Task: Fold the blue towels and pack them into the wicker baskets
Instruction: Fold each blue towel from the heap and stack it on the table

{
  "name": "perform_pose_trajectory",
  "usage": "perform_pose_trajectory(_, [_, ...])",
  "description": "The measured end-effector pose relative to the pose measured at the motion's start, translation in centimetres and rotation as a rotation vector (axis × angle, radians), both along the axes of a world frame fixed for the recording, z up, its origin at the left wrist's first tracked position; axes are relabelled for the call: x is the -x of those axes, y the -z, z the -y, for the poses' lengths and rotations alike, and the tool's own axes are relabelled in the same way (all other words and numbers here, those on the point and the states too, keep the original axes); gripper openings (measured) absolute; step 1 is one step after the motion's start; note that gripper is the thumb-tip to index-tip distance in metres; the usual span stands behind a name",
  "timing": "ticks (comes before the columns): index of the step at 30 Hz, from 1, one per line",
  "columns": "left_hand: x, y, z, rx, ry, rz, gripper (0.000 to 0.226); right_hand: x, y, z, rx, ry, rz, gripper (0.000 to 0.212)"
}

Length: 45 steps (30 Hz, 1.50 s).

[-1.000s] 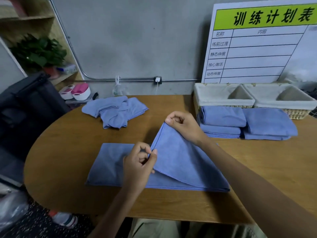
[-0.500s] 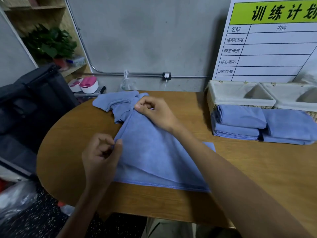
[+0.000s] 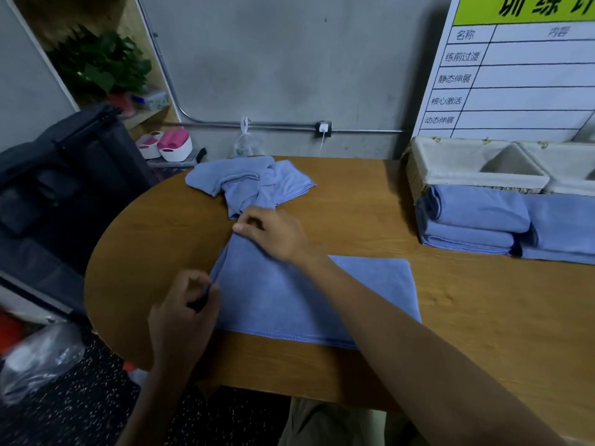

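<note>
**Two hands fold a towel**

The towel (image 3: 309, 294) lies on the table (image 3: 483, 333), in front of the person. The left hand (image 3: 183, 317) pinches its near left corner. The right hand (image 3: 270, 233) pinches its far corner. Two baskets (image 3: 476, 169) sit at the back right.

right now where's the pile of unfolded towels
The crumpled blue towels lie at the table's far left edge in the head view, just beyond the right hand, below the wall outlet.

Grey wall (image 3: 289, 69), wooden table (image 3: 483, 317), shelf (image 3: 141, 117) with perhaps a plant (image 3: 99, 62).
</note>
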<state>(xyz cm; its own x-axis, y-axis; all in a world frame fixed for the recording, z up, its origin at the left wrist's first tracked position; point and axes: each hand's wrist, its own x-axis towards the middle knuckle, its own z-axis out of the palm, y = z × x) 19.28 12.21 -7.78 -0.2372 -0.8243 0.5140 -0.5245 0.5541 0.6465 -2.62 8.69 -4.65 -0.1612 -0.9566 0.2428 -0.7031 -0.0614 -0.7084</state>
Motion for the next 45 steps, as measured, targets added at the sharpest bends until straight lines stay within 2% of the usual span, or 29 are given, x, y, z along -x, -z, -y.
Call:
perform_pose_trajectory(2, [-0.1,1.0,0.4,-0.091,-0.055,0.199,0.016,0.3,1.7,-0.8,-0.042,0.03,-0.113,0.027])
perform_pose_trajectory(4, [-0.1,1.3,0.6,-0.131,-0.072,0.297,0.027,1.5,3.2,-1.9,-0.029,0.113,-0.196,0.03])
perform_pose_trajectory(8, [1.2,0.7,0.4,0.121,-0.085,0.489,0.034,5.8,4.4,-5.3,0.053,0.338,-0.291,0.026])
perform_pose_trajectory(10, [3.7,0.2,-0.7,0.159,0.041,0.482,0.034,8.6,4.5,-7.4,0.044,0.436,-0.37,0.022])
perform_pose_trajectory(12, [7.2,0.0,-2.0,0.024,0.237,0.444,0.038,10.7,4.6,-9.4,0.006,0.518,-0.417,0.021])
perform_pose_trajectory(13, [8.9,0.2,-2.6,-0.05,0.314,0.469,0.045,11.4,4.7,-10.3,-0.019,0.548,-0.436,0.021])
perform_pose_trajectory(15, [11.5,1.0,-3.0,-0.107,0.387,0.647,0.07,12.1,4.9,-11.8,-0.063,0.565,-0.5,0.022])
perform_pose_trajectory(17, [12.2,2.0,-2.4,-0.097,0.358,0.822,0.083,12.6,5.3,-12.9,-0.083,0.562,-0.549,0.023])
perform_pose_trajectory(18, [12.0,2.3,-1.9,-0.089,0.334,0.853,0.085,13.0,5.4,-13.5,-0.081,0.572,-0.553,0.023])
perform_pose_trajectory(21, [10.1,2.6,-0.1,-0.083,0.281,0.887,0.089,14.4,5.4,-14.7,-0.076,0.594,-0.469,0.021])
perform_pose_trajectory(25, [7.7,2.1,2.3,-0.125,0.201,0.933,0.095,15.0,5.3,-15.5,-0.077,0.549,-0.461,0.021])
perform_pose_trajectory(27, [7.2,2.0,3.0,-0.124,0.128,0.965,0.09,15.3,5.1,-15.8,-0.084,0.519,-0.439,0.021])
perform_pose_trajectory(29, [7.5,1.8,2.6,-0.02,0.045,0.925,0.071,15.8,4.9,-16.5,-0.069,0.46,-0.372,0.02])
perform_pose_trajectory(31, [8.9,1.6,0.5,0.167,0.1,0.689,0.047,16.3,4.7,-17.4,-0.061,0.4,-0.286,0.018])
perform_pose_trajectory(33, [11.3,1.0,-3.9,0.229,0.325,0.456,0.035,16.9,4.3,-18.4,-0.096,0.333,-0.201,0.017])
perform_pose_trajectory(35, [13.9,0.3,-8.7,0.204,0.579,0.454,0.026,17.4,3.8,-19.0,-0.145,0.237,-0.131,0.025])
perform_pose_trajectory(37, [15.9,0.8,-11.8,0.198,0.701,0.479,0.032,17.8,3.3,-19.4,-0.198,0.167,-0.101,0.035])
perform_pose_trajectory(41, [17.6,2.1,-13.0,0.256,0.638,0.514,0.051,18.3,3.0,-19.8,-0.221,0.086,-0.065,0.021])
perform_pose_trajectory(45, [18.0,1.9,-13.5,0.293,0.605,0.493,0.052,18.8,2.8,-19.9,-0.197,0.05,0.072,0.025])
